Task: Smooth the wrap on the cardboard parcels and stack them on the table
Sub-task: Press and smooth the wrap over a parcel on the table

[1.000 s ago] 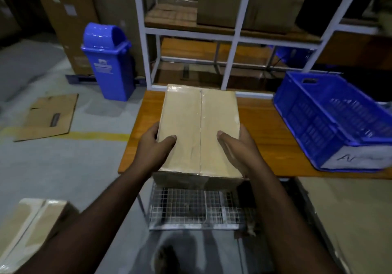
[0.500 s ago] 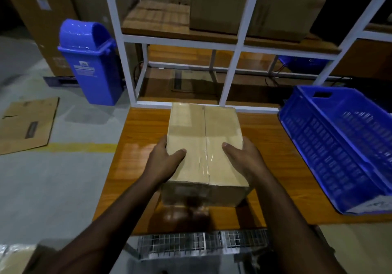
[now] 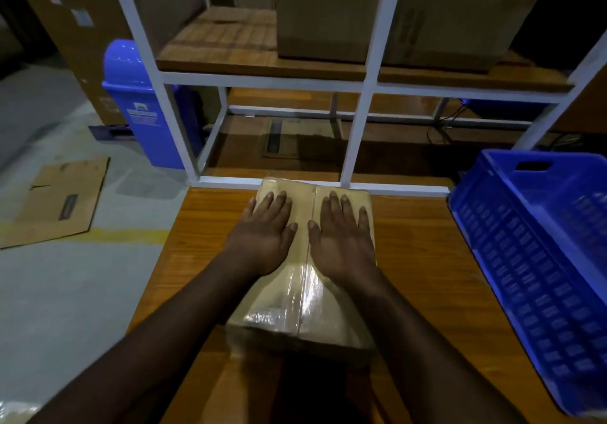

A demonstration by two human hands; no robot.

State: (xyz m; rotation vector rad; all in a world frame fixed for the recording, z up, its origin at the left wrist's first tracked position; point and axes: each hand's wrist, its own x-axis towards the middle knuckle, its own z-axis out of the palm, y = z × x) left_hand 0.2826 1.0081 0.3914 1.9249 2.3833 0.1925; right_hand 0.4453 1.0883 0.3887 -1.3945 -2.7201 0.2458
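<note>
1. The surface is made of wood. The parcel is laid flat on its middle, with its far end just beside the white frame of the shelf.
2. A big blue crate is set on the right side of the surface, near the parcel but apart from it. If more parcels are stacked crooked here, the pile could be knocked against the crate or tipped over.
3. The parcel is covered in shiny wrap, and the wrap looks crinkled near the front edge. If it is rubbed too hard, it could be torn or bunched up more.
4. The left hand is laid flat on the left half of the top. Nothing is held; its grip is wide, with fingers straight.
5. The right hand is laid flat on the right half, its grip wide too. If both hands are pushed forward hard, the parcel could be slid into the frame.
</note>
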